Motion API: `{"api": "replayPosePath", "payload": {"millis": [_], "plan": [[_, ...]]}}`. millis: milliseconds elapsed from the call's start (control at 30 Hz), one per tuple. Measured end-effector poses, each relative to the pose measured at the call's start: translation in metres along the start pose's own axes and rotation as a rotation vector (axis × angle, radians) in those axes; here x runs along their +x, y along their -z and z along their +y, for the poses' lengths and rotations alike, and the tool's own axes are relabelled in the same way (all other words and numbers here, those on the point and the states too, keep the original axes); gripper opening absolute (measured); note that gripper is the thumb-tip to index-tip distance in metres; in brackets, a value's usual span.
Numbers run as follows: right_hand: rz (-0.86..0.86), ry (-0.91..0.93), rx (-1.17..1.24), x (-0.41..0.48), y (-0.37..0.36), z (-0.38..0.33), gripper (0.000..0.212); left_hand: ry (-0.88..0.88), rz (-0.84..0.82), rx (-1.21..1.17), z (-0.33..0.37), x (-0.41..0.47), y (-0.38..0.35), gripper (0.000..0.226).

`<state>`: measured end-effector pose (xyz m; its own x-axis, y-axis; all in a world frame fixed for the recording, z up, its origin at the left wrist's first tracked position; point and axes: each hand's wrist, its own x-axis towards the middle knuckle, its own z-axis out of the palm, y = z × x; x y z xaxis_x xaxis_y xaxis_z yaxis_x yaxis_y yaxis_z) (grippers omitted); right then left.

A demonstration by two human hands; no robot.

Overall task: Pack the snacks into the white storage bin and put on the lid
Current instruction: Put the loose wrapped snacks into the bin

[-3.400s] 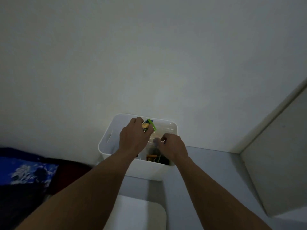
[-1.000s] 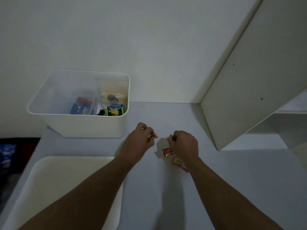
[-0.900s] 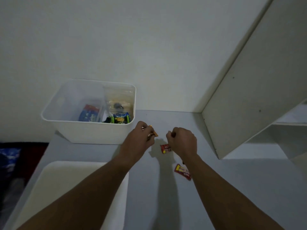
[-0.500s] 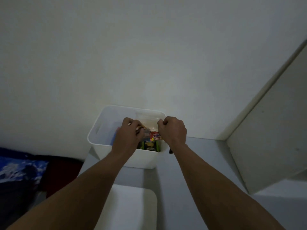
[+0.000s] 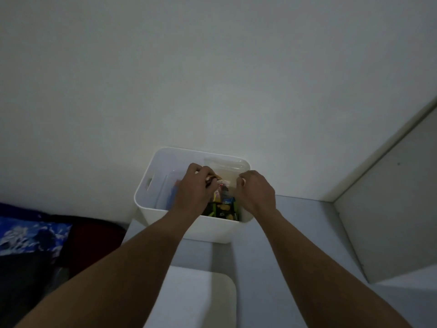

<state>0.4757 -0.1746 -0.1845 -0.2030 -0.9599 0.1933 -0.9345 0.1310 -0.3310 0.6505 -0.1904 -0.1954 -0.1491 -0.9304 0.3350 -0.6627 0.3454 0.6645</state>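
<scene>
Two hands are over the open white storage bin [image 5: 147,197], which stands on the grey table [image 5: 298,235] against the wall [image 5: 212,91]. We see the left hand [image 5: 196,189] pinching a small orange snack [image 5: 215,178] above the packets [image 5: 224,210] inside. The right hand [image 5: 257,192] is curled, but we cannot tell if it holds something. The lid [image 5: 201,301] lies nearer on the table.

The left hand [image 5: 194,189] and right hand [image 5: 256,194] cover much of the snacks [image 5: 224,209] inside the white storage bin [image 5: 147,197]; their labels blur. The left fingers pinch a small wrapper [image 5: 213,178], too small to read. We cannot tell whether the right hand's curled fingers hold anything. The picture's bottom edge cuts off the lid [image 5: 201,301] at the near edge of the counter [image 5: 295,233].
</scene>
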Motion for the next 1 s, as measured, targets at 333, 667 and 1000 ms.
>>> {"api": "replayPosePath", "payload": {"millis": [333,667,1000], "plan": [[-0.408,-0.007,0.086,-0.025,0.015,0.033,0.050,-0.026,-0.156,0.290,0.021,-0.019,-0.030,0.048],[-0.427,-0.154,0.117,-0.096,0.049,0.151,0.060,-0.426,-0.043,0.344,0.095,-0.107,-0.091,0.040],[-0.528,-0.373,0.074,-0.220,0.009,0.291,0.059,-0.382,-0.650,0.338,0.130,-0.200,-0.233,0.049]]}}
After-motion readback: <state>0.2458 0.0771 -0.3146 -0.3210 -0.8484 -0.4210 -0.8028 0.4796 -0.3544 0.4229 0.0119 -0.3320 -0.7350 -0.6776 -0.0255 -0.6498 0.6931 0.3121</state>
